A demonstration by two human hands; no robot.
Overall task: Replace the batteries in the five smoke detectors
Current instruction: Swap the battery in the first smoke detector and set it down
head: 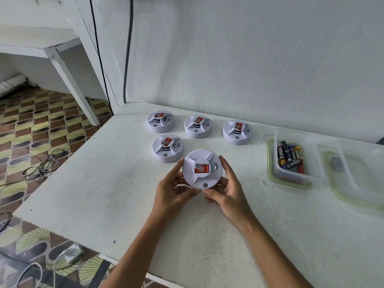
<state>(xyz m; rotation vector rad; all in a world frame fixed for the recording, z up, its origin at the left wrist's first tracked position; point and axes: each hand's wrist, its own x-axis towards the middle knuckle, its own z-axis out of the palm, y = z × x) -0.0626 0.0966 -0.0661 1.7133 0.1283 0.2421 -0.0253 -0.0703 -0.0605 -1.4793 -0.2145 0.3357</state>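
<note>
Beside the battery tub (295, 175) and four resting detectors (168, 148), both hands (202, 189) clasp the fifth detector (202, 168).

White table (93, 183) against white wall (249, 48), patterned floor (31, 132).

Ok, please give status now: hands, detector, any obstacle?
Left hand and right hand both grip the nearest smoke detector. Still closed. Nothing blocking.

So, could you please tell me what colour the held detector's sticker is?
Red and white, on the held detector; head view.
</note>
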